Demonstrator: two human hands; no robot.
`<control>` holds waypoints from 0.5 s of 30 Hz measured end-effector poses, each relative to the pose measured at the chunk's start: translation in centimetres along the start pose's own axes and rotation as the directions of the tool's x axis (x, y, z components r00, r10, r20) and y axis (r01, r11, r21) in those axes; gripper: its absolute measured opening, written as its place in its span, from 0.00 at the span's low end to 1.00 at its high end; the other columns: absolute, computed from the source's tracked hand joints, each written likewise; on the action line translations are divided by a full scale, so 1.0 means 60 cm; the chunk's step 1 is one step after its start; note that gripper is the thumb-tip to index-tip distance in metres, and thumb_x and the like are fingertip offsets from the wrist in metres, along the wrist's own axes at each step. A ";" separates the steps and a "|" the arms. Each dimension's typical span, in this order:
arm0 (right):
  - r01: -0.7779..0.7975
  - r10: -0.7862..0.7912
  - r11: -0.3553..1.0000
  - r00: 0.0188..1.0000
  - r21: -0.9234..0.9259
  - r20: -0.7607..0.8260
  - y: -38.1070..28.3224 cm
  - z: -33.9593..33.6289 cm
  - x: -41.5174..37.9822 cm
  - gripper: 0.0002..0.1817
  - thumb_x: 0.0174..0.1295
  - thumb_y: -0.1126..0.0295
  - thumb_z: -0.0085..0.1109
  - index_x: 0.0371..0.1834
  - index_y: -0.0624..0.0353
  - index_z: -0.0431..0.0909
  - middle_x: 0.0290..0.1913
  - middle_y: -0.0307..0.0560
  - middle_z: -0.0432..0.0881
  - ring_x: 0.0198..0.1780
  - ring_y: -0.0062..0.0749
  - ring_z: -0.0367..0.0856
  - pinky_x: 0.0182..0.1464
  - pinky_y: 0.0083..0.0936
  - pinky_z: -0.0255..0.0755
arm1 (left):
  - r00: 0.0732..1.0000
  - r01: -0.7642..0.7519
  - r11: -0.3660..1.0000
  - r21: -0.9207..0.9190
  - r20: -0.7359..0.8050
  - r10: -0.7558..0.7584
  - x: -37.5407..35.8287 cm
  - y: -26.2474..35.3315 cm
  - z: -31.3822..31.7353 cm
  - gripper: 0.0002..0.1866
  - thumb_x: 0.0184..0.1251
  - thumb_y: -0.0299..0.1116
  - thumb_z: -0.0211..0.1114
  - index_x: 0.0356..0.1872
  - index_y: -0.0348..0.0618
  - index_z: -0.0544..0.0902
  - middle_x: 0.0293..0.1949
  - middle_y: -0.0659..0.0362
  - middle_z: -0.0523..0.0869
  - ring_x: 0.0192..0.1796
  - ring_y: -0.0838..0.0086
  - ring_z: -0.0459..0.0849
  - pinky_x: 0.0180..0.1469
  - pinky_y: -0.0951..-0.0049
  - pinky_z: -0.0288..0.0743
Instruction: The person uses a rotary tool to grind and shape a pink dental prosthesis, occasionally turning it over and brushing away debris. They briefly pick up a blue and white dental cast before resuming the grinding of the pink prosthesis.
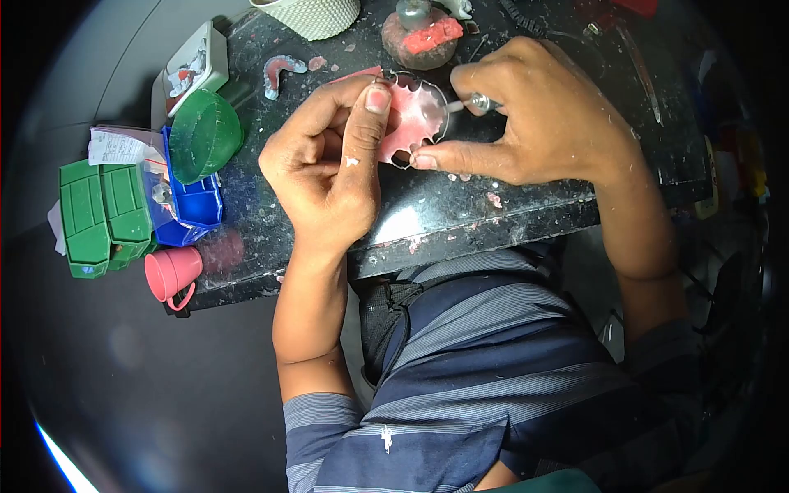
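Striped shirt, pink plate in left grip

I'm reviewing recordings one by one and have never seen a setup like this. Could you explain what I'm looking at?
There is no machine here: a person works with two bare hands. The only picture comes from a camera worn on the head, looking forward and down, so the striped shirt shows below. The left hand holds a scalloped pink plate with thin wire around it. The right hand holds a slim metal tool, its pale tip by the plate's edge; whether it touches is hard to tell. On the black table are a green bowl, a pink cup, a woven basket and pink scraps.
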State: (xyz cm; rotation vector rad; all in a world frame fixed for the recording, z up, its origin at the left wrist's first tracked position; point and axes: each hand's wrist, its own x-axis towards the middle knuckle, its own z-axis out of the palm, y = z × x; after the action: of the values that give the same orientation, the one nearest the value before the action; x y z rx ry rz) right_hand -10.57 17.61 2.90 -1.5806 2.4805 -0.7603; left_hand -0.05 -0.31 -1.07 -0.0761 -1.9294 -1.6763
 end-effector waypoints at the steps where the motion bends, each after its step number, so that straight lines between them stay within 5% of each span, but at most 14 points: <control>1: 0.035 -0.035 0.999 0.994 0.000 -0.106 0.001 0.008 0.001 0.31 0.48 0.44 0.78 0.17 0.66 0.78 0.15 0.53 0.75 0.19 0.44 0.79 0.26 0.33 0.72 | 1.000 -0.018 1.000 0.012 -0.001 0.018 0.001 -0.001 0.000 0.08 0.73 0.25 0.66 0.45 0.27 0.86 0.28 0.60 0.87 0.28 0.88 0.79 0.29 0.88 0.69; 3: 0.069 -0.069 0.998 0.975 -0.006 -0.214 -0.001 0.009 0.000 0.31 0.48 0.44 0.78 0.16 0.66 0.78 0.14 0.53 0.75 0.19 0.44 0.80 0.27 0.34 0.73 | 0.999 -0.039 0.999 0.023 -0.001 0.039 0.001 -0.002 0.000 0.08 0.74 0.24 0.66 0.45 0.27 0.86 0.28 0.60 0.87 0.28 0.88 0.79 0.29 0.88 0.69; 5: -0.009 0.009 0.999 1.000 -0.052 0.003 -0.006 -0.001 -0.007 0.30 0.48 0.45 0.77 0.18 0.66 0.79 0.15 0.52 0.76 0.19 0.45 0.80 0.28 0.36 0.73 | 0.999 -0.023 0.997 0.076 -0.030 0.025 0.002 -0.002 0.001 0.08 0.74 0.24 0.65 0.44 0.28 0.87 0.29 0.59 0.87 0.28 0.87 0.79 0.29 0.88 0.70; 9: 0.017 -0.023 0.997 0.996 0.072 0.088 0.006 -0.012 -0.009 0.29 0.47 0.46 0.77 0.21 0.66 0.81 0.18 0.52 0.79 0.19 0.47 0.79 0.29 0.37 0.74 | 0.999 -0.007 0.995 0.096 -0.044 0.011 0.003 0.011 0.003 0.07 0.73 0.23 0.66 0.42 0.26 0.86 0.31 0.57 0.87 0.32 0.82 0.81 0.37 0.83 0.74; 12: -0.059 0.057 0.990 0.998 0.130 0.017 -0.002 -0.010 -0.003 0.29 0.46 0.45 0.77 0.22 0.65 0.81 0.20 0.52 0.80 0.20 0.50 0.80 0.31 0.39 0.75 | 0.999 -0.035 0.967 0.253 0.003 0.035 0.000 0.006 0.000 0.07 0.73 0.23 0.65 0.42 0.26 0.86 0.30 0.58 0.86 0.32 0.82 0.81 0.38 0.84 0.74; 15: -0.004 -0.010 0.996 0.987 -0.084 -0.163 0.001 0.005 -0.005 0.29 0.47 0.45 0.76 0.21 0.65 0.81 0.21 0.53 0.81 0.25 0.51 0.82 0.34 0.40 0.76 | 0.999 -0.033 0.975 0.218 0.008 0.032 -0.003 0.001 0.001 0.07 0.74 0.24 0.65 0.43 0.26 0.86 0.30 0.58 0.86 0.32 0.83 0.81 0.38 0.84 0.74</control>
State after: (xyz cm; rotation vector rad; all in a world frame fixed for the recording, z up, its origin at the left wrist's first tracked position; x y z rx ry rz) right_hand -10.35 17.78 2.55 -1.6109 2.6586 -0.8275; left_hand 0.08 -0.16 -1.11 -0.0269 -2.0913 -1.4340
